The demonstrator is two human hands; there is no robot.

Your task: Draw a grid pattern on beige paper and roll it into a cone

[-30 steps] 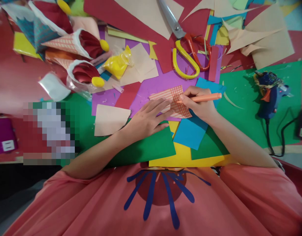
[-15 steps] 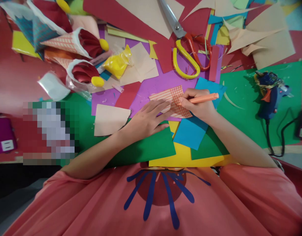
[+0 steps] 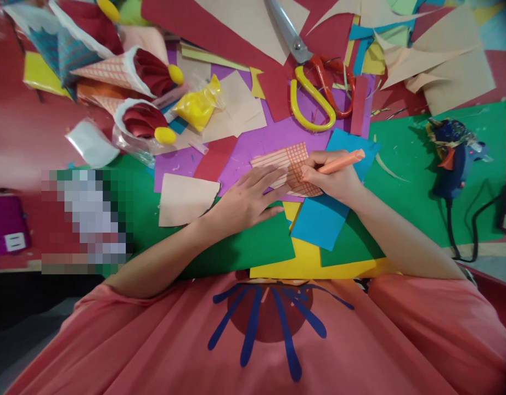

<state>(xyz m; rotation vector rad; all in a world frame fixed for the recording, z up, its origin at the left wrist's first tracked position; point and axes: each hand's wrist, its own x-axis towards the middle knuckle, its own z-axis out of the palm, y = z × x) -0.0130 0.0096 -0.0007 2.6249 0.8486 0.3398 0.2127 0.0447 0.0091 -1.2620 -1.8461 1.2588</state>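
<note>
Right hand [image 3: 333, 174] has an orange marker [image 3: 344, 161] pinched in its fingers. Left hand [image 3: 245, 198] lies flat just left of that grip, fingers spread, grasping nothing, resting on the lined paper [image 3: 296, 156]. I have that paper at the marker grip, reaching left under the flat fingers, on a purple sheet [image 3: 245, 147].

Progress, my call: partway. Crossed orange lines are in on the part nearest the grip; farther left I see stripes one way only, so cross-lines look missing there. Flat fingers hide the middle, and I can't tell if the marker tip is touching, fingers cover it.

Left of the grip, past the left hand, one beige piece [image 3: 185, 199] shows no lines on its upper face. Well beyond, ahead and left, a gridded cone [image 3: 110, 71] looks done, white edging and all. Scissors [image 3: 313, 112] lie ahead of the grip, glue gun [image 3: 454, 171] well right, neither in hand.
</note>
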